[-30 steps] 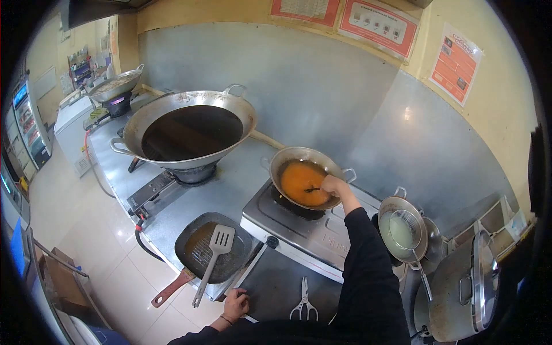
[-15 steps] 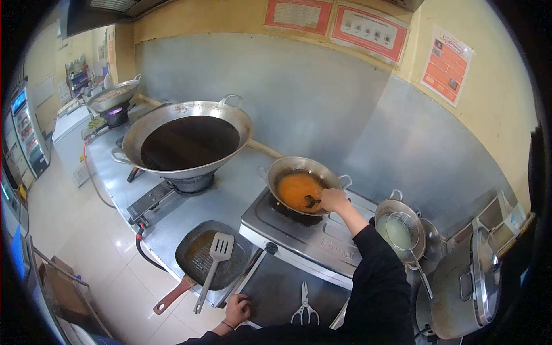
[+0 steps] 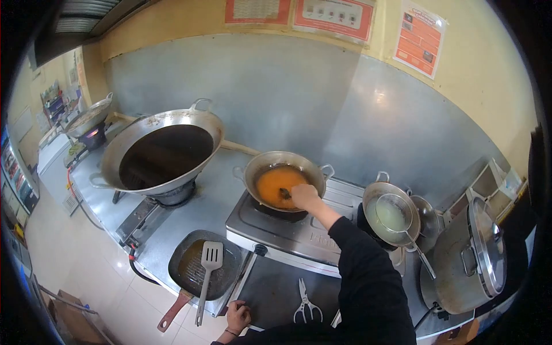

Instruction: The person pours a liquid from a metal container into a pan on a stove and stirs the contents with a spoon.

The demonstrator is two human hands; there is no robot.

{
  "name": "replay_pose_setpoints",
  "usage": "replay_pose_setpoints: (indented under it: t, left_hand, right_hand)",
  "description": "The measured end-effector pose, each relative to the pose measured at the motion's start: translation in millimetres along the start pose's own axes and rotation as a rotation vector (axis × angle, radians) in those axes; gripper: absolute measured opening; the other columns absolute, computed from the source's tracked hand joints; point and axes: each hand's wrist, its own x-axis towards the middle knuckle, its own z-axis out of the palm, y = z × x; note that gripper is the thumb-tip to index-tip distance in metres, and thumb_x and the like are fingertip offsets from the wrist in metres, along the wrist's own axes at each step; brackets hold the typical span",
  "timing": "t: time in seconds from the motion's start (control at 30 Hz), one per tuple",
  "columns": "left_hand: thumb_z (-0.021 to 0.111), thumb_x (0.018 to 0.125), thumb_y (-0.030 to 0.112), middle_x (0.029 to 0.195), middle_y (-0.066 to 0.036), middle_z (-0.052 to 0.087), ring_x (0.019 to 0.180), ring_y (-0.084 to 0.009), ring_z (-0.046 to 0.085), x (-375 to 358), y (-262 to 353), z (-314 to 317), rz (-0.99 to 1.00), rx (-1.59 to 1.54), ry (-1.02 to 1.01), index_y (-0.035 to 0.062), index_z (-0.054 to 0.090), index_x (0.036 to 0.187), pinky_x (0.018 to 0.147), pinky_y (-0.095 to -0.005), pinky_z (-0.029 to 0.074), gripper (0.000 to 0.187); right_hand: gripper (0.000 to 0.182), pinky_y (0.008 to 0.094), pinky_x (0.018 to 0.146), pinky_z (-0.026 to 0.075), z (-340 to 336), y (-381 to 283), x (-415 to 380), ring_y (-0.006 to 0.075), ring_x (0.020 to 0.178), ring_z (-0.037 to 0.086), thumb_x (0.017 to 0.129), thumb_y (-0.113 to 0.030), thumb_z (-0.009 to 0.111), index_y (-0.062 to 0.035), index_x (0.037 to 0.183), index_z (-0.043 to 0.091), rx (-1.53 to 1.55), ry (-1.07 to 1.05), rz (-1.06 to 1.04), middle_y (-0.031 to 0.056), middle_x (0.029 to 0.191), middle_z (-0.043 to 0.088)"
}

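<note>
My right hand reaches over a small steel wok on the stove. It grips a dark spoon whose bowl dips into the orange sauce in the wok. My black sleeve runs from the hand back toward me. My left hand rests on the front edge of the counter, fingers curled over it, just right of the grill pan.
A big wok of dark oil sits on the left burner, another wok far left. A square grill pan holds a slotted spatula. Scissors lie near the front. A strainer pot and lidded stockpot stand at right.
My right hand has shifted from the wok's right rim toward its middle, moving the spoon through the orange sauce. The view has swung rightward. My left hand stays on the counter edge.
</note>
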Motion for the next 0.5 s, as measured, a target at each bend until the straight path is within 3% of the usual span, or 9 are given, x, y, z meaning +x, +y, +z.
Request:
replay_pose_setpoints:
  t: [0.23,0.33,0.43,0.5]
  left_hand:
    - [0.055,0.053,0.001,0.082,-0.013,0.05,0.077,-0.0282,0.049,-3.7,-4.4,4.5,-0.008,-0.003,0.002,0.0061,0.054,0.064,0.063,-0.0341,0.042,0.012]
    - [0.054,0.052,0.001,0.081,-0.013,0.049,0.078,-0.0291,0.049,-1.5,-0.6,1.6,-0.021,-0.03,-0.002,0.0057,0.054,0.064,0.065,-0.0346,0.041,0.012]
    - [0.054,0.053,0.001,0.081,-0.013,0.049,0.078,-0.0289,0.049,-0.7,0.7,0.9,-0.027,-0.041,-0.018,0.0057,0.054,0.064,0.065,-0.0345,0.041,0.012]
    - [0.054,0.053,0.002,0.081,-0.012,0.049,0.078,-0.0287,0.049,-2.2,-2.1,2.5,-0.027,-0.037,-0.017,0.0056,0.054,0.065,0.065,-0.0344,0.042,0.013]
  right_hand:
    - [0.023,0.0369,0.069,0.046,19.5,36.3,42.3,0.0287,0.084,0.057,0.071,-0.016,0.047,-0.0028,0.084,0.061,0.199,-0.116,0.121,0.0166,0.087,0.059]
    - [0.024,0.0381,0.069,0.046,11.5,50.8,43.4,0.0299,0.086,0.056,0.071,-0.015,0.047,-0.003,0.086,0.06,0.189,-0.164,0.018,0.017,0.09,0.058]
    - [0.024,0.0383,0.069,0.046,-45.8,16.1,-5.0,0.0297,0.086,0.056,0.07,-0.015,0.047,-0.0037,0.087,0.06,0.08,-0.205,0.065,0.0167,0.09,0.058]
    - [0.024,0.0382,0.069,0.046,-47.9,5.8,-14.8,0.029,0.086,0.056,0.071,-0.017,0.047,-0.0048,0.087,0.061,0.066,-0.208,0.051,0.0159,0.09,0.058]
